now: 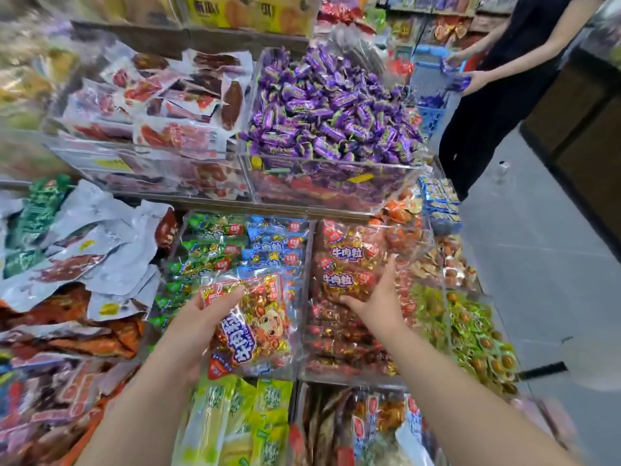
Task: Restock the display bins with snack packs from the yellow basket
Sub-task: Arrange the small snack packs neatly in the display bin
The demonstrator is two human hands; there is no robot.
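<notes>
My left hand [201, 317] grips a clear snack pack [250, 326] full of red and gold wrapped pieces, held tilted above the bin of green and blue packs [235, 243]. My right hand [379, 297] rests in the neighbouring clear bin [356, 375], with thumb and fingers around the lower end of a red-brown snack pack [349, 280] lying on the stack there. The yellow basket is out of view.
Above are bins of purple candies [332, 105] and of red meat packs [161, 105]. White and green pouches [84, 243] lie at left, green packs [242, 422] below. A person in black [497, 95] stands at a blue basket [433, 85], upper right, beside the grey aisle floor [537, 264].
</notes>
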